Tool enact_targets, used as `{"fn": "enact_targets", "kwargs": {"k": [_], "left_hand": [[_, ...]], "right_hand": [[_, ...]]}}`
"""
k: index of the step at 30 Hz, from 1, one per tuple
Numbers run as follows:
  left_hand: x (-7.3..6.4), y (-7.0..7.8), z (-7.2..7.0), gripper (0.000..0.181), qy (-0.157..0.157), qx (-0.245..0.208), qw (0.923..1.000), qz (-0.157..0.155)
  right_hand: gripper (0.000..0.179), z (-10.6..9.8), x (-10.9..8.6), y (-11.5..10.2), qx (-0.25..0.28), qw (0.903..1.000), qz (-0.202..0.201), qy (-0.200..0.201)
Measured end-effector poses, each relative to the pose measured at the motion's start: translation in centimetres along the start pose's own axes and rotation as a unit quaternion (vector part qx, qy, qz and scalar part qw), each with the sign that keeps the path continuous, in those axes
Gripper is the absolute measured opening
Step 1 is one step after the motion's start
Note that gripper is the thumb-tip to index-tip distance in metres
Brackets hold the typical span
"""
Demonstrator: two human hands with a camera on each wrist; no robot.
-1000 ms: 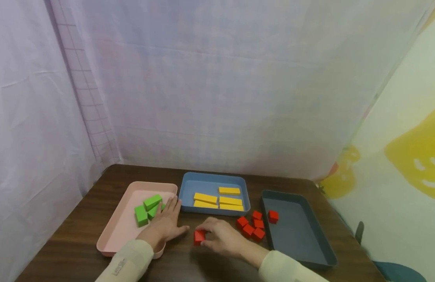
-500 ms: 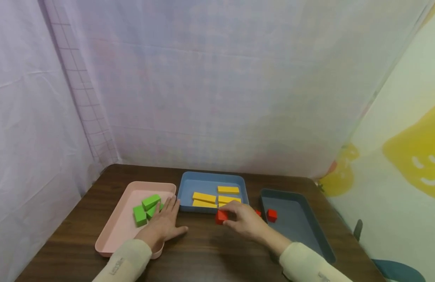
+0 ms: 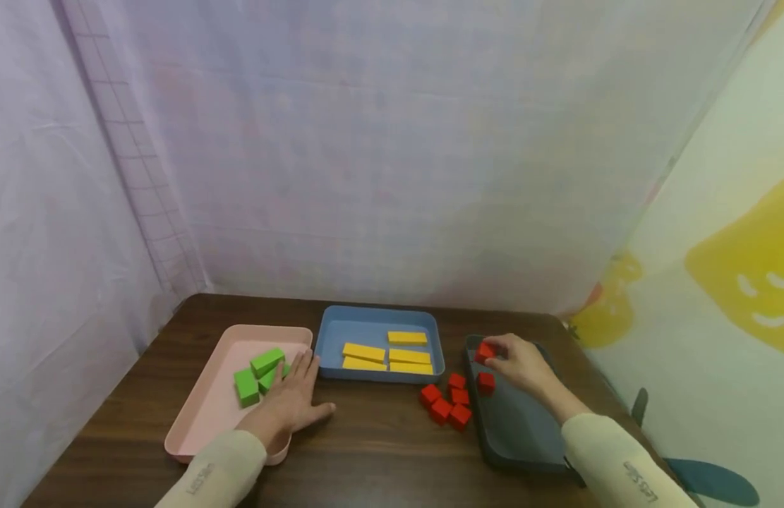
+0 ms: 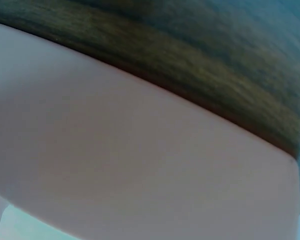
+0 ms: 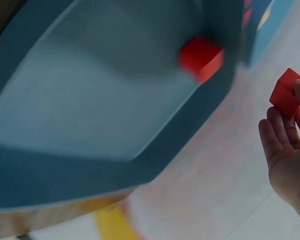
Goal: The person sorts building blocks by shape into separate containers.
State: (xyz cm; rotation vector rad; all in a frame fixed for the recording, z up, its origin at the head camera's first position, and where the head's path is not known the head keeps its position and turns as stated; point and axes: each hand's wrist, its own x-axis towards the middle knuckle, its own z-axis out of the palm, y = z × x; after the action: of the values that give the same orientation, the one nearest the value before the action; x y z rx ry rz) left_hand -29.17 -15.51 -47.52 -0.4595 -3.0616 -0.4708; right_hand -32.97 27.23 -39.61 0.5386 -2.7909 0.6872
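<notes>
All fingers of the left hand (image 3: pixel 293 405) lie straight by the pink tray (image 3: pixel 216 416), near the left edge of the tabletop (image 3: pixel 360 437). Near its right edge, the right hand (image 3: pixel 523 364) pinches a red cube (image 3: pixel 484 352) over the gray tray (image 3: pixel 519 427); a loose pinch could drop it. Only the right-wrist view shows that palm (image 5: pixel 290 172).

A dark-brown, wood-grained table (image 3: pixel 366 451) with straight streaks across its top and rounded far corners carries everything. Directly on it, at the left, lies a shallow rectangular pink tray (image 3: pixel 204 430); near the far edge, in the middle, a shallow rectangular blue tray (image 3: pixel 360 328); at the right, a shallow rectangular dark slate-grey tray (image 3: pixel 525 437). Five small bright-red cubes (image 3: pixel 439 410) sit loosely clustered on the wood just beside the slate-grey tray's left wall. Whether the pink and blue trays touch is hard to tell.
</notes>
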Motion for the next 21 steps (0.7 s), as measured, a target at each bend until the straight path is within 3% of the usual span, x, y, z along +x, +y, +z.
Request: {"fn": "enact_targets", "kwargs": {"k": [6,10,16,21], "left_hand": [[0.4,-0.8,-0.5,0.087,0.037,-0.021,0.9991,0.000],[1.0,-1.1,-1.0,0.076,0.073,-0.037,0.9959,-0.039],[1.7,-0.5,-0.7,0.067,0.092,-0.028,0.9903,-0.100],[2.2,-0.1,-0.4,0.061,0.115,-0.017,0.9857,-0.122]], "right_hand": [[0.038,-0.9,-0.6,4.6,-0.022,0.9994,0.025,0.002],[0.037,-1.0,-0.9,6.5,-0.028,0.9989,0.038,-0.005],[0.037,-0.9,-1.5,8.3,-0.041,0.9968,0.063,-0.028],[0.036,-0.5,-2.0,8.7,-0.031,0.9961,0.074,-0.036]]}}
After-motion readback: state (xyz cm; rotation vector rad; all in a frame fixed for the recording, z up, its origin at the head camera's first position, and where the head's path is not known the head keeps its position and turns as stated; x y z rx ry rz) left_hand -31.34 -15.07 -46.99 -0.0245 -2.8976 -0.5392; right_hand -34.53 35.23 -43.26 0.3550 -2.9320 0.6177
